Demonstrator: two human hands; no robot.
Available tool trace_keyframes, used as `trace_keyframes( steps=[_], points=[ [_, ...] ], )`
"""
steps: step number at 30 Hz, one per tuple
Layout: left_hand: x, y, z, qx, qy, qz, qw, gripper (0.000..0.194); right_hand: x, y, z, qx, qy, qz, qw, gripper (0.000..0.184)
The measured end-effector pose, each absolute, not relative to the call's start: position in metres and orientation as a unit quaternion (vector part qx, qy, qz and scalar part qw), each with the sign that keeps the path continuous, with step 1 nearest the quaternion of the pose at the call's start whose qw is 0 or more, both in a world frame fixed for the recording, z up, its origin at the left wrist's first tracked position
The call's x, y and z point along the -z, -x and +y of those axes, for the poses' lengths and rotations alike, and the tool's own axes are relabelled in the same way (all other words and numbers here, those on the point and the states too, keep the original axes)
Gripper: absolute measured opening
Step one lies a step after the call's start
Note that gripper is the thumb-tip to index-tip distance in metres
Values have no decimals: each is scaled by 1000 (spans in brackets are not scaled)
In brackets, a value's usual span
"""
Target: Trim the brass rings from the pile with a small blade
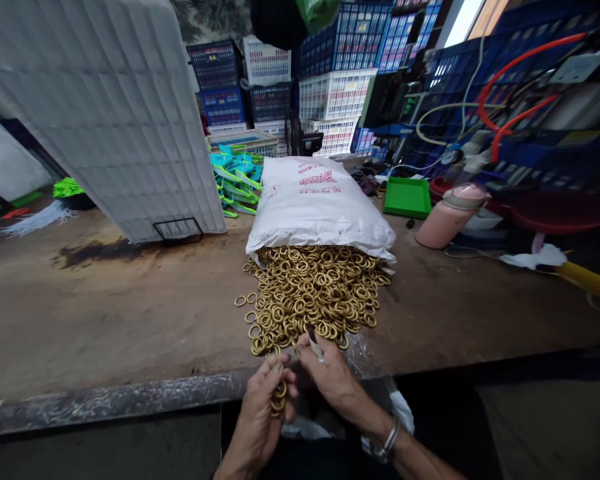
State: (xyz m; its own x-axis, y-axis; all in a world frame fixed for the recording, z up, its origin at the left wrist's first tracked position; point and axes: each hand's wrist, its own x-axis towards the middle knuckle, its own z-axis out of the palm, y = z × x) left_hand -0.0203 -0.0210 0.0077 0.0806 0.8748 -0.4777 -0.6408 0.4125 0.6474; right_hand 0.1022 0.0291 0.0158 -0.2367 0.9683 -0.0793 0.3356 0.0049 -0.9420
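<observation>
A heap of gold-coloured rings (315, 293) spills from the mouth of a white woven sack (325, 207) onto the wooden table. My left hand (263, 407) is closed on several gold rings (279, 399) at the table's front edge, thumb and forefinger pinched together. Close beside it, at the near side of the heap, my right hand (330, 373) is closed on a small knife-like tool (315, 347) with a dark end and a pale, flat part. Whether the right fingertips also pinch a ring cannot be made out. A bracelet circles the right wrist.
A tall white padded panel (120, 120) stands left of the sack on a wire stand. Blue and green plastic pieces (237, 177) lie behind. Rightward are a green tray (407, 197), a pink bottle (450, 217) and red hoses (495, 107). Stacked crates (337, 93) line the back.
</observation>
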Motion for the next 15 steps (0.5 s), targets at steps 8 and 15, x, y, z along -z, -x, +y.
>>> trace_keyframes(
  steps=[8, 15],
  points=[
    [-8, -6, -9, -541, -178, 430, 701, 32, -12, -107, 15, -686, 451, -447, 356, 26],
    [0, -6, -10, -517, -195, 432, 713, 34, -4, -113, 9, -706, 427, -446, 347, 27]
  ],
)
